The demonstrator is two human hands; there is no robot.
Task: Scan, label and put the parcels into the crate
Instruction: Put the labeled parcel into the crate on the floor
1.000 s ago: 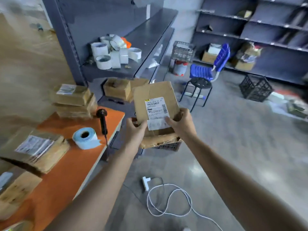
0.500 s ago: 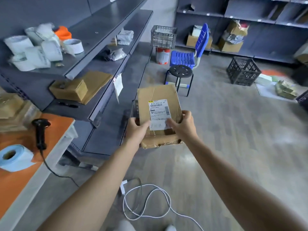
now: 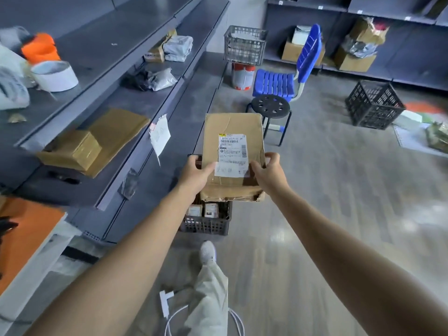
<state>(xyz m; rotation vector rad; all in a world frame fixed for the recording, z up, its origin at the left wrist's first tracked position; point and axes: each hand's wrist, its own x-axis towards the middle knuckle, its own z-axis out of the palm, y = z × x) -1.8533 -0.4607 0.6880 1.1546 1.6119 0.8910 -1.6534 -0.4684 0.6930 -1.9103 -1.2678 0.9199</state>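
A flat brown cardboard parcel (image 3: 232,132) with a white shipping label and a second white sticker is held out in front of me. My left hand (image 3: 196,174) grips its left edge and my right hand (image 3: 269,173) grips its right edge, thumbs on top near the stickers. Directly beneath it on the floor stands a dark plastic crate (image 3: 206,225) with labelled parcels inside; the parcel hides most of the crate. It hovers above the crate, apart from it.
Grey shelving (image 3: 135,103) runs along the left with brown parcels (image 3: 75,151), tape rolls and bags. The orange table corner (image 3: 26,226) is at lower left. A black stool (image 3: 270,106), blue chair, another black crate (image 3: 373,104) and a white cable (image 3: 169,311) are on the floor.
I have turned right, away from the orange table, and stepped toward the crate. The parcel stays gripped in both hands and now hangs over the crate; my leg and shoe have come into view.
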